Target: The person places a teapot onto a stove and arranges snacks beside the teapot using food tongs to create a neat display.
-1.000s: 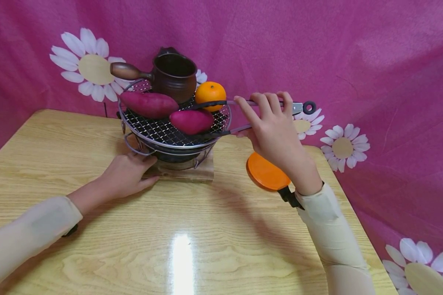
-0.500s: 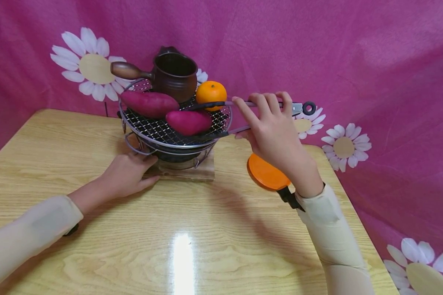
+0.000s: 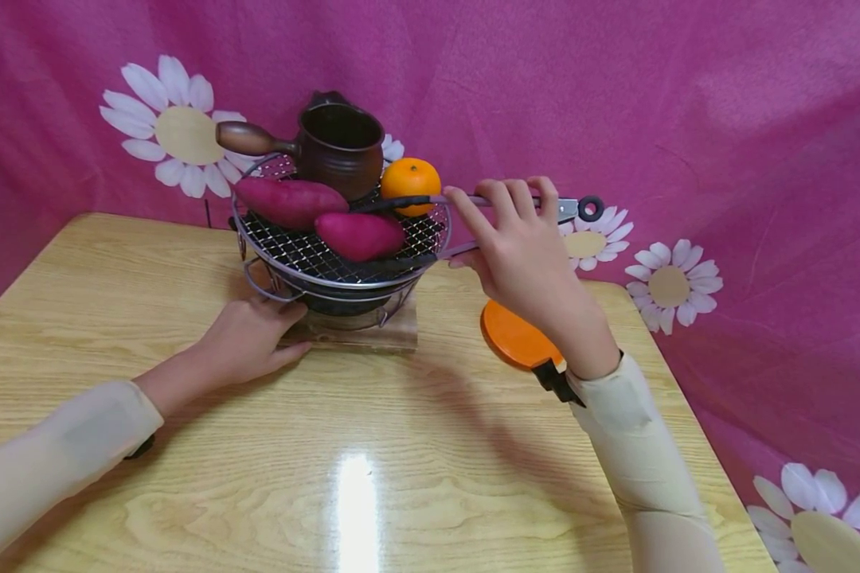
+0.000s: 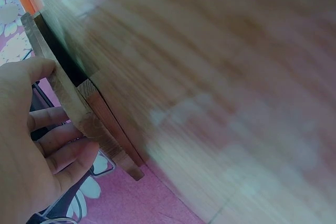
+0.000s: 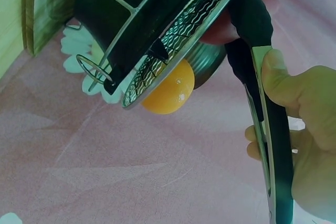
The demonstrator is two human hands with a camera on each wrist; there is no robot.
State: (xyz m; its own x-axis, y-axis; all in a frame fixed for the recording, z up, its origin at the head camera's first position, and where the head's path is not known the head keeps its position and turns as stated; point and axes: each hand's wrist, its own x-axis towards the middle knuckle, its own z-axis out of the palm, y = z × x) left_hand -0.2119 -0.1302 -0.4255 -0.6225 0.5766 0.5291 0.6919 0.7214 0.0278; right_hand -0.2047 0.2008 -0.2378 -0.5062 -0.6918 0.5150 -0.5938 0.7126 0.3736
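My right hand point(image 3: 526, 239) grips a pair of tongs point(image 5: 281, 145) with black tips and a ring at the end. The tips lie on both sides of a small purple sweet potato point(image 3: 361, 236) on the wire grill rack point(image 3: 301, 253). Beside it lies a larger sweet potato point(image 3: 291, 202); their ends overlap in the head view. Behind the tongs sits a mandarin point(image 3: 410, 181), also in the right wrist view. My left hand point(image 3: 244, 342) holds the left side of the wooden board point(image 4: 79, 111) under the grill, thumb along its front edge, fingers curled against it.
A dark clay pot point(image 3: 340, 151) with a side handle stands at the back of the rack. A round orange pan point(image 3: 519, 334) lies on the table point(image 3: 294, 477), partly behind my right wrist. A pink cloth point(image 3: 580, 79) with daisies hangs behind.
The small sweet potato has shifted left toward the larger one, between the tong tips. My right hand and the tongs have moved slightly left. The left hand stays put.
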